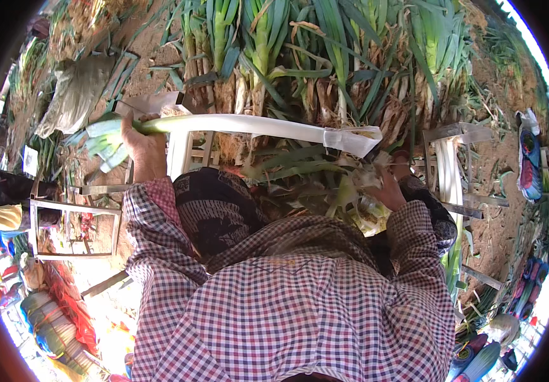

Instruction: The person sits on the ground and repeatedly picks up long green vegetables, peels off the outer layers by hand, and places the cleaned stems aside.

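Observation:
My left hand [145, 150] grips a long leek [250, 125] by the base of its green leaves. Its white shaft stretches across in front of me to the right, with a loose, flared layer of skin [351, 140] around the far end. Just below that end is my right hand [389, 188], its fingers closed on pale, papery peel [372, 173]; motion blur softens the details here. Cut and stripped leaves [303, 164] lie between my knees, partly hidden by my clothing.
Unpeeled leeks [260, 43] stand in a dense row ahead. On my right, a metal stand [477, 132] bears peeled white leeks [448, 167]. Another metal frame [74, 205] is at left, near a wrapped leek bundle [57, 329]. A plastic sack [76, 93] lies at upper left.

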Demonstrator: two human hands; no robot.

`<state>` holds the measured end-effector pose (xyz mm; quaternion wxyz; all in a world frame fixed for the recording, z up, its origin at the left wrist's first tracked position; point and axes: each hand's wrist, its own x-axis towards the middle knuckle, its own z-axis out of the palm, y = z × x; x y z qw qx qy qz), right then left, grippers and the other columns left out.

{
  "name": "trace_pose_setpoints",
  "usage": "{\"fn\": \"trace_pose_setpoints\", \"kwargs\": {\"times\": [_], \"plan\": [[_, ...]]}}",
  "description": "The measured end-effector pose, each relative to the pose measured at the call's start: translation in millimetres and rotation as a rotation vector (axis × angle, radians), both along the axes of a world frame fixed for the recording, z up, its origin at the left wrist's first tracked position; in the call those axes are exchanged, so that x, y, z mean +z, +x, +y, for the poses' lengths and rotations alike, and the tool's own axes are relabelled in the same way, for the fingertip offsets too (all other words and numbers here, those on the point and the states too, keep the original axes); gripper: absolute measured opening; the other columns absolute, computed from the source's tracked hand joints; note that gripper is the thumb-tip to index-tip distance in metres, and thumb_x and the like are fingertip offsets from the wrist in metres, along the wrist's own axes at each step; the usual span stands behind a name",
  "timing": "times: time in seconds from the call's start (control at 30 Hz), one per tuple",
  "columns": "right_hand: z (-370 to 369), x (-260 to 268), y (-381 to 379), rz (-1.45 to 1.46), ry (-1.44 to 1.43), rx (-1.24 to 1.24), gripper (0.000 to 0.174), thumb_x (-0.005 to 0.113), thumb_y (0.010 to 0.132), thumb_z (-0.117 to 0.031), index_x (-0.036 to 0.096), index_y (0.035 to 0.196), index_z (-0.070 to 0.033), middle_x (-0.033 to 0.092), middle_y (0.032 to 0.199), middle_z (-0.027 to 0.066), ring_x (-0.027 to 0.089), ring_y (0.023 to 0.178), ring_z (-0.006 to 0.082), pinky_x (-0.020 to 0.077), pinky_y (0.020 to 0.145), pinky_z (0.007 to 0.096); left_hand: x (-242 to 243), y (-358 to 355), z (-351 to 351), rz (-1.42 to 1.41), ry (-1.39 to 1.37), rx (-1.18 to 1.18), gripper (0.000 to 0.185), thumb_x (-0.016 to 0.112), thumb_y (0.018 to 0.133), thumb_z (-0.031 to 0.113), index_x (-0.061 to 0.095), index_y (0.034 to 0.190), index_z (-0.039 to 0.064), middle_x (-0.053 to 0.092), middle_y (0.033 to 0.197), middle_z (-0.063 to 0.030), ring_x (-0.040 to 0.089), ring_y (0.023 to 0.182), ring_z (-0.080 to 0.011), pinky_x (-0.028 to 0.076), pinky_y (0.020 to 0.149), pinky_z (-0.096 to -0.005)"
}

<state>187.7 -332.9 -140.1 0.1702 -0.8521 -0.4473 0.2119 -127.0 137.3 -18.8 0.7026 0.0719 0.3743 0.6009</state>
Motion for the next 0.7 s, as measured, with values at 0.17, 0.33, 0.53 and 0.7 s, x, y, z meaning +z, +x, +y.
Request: {"fn": "trace_pose_setpoints", "kwargs": {"times": [0.17, 0.33, 0.53, 0.7], "plan": [[73, 64, -22, 0.751, 0.556, -0.166, 0.057, 0.070, 0.079, -0.011, 0.044, 0.128, 0.001, 0.060, 0.104, 0.0067, 0.060, 0.082, 0.0158, 0.0498, 0.064, 0.0304, 0, -3, -7, -0.057, -0.017, -0.006, 0.021, 0.058, 0.082, 0.010, 0.037, 0.082, 0.005, 0.038, 0.065, -0.0027, 0.042, 0.056, -0.0159, 0.043, 0.054, -0.0303], [67, 44, -20, 0.108, 0.123, 0.038, 0.030, 0.064, 0.083, -0.010, 0.057, 0.111, -0.002, 0.061, 0.098, 0.0066, 0.060, 0.075, 0.0191, 0.0488, 0.060, 0.0330, 0, -16, -5, -0.083, 0.017, -0.010, 0.021, 0.059, 0.080, 0.008, 0.038, 0.082, 0.006, 0.040, 0.064, -0.0025, 0.043, 0.055, -0.0149, 0.043, 0.054, -0.0324], [-37, -31, 75, -0.371, -0.412, 0.013, 0.026, 0.055, 0.086, -0.008, 0.058, 0.112, -0.004, 0.061, 0.089, 0.0120, 0.060, 0.071, 0.0257, 0.0485, 0.065, 0.0395, -14, -40, 16, -0.002, 0.003, 0.059, 0.024, 0.061, 0.078, 0.006, 0.039, 0.086, 0.008, 0.040, 0.066, -0.0020, 0.046, 0.056, -0.0147, 0.043, 0.052, -0.0307], [-28, -36, 68, -0.351, -0.450, 0.127, 0.035, 0.056, 0.085, -0.009, 0.054, 0.120, -0.003, 0.058, 0.108, 0.0161, 0.060, 0.077, 0.0266, 0.0500, 0.070, 0.0400, -16, -46, 20, 0.021, 0.045, 0.102, 0.023, 0.061, 0.078, 0.008, 0.037, 0.079, 0.006, 0.039, 0.065, -0.0039, 0.044, 0.057, -0.0176, 0.046, 0.057, -0.0343]]}}
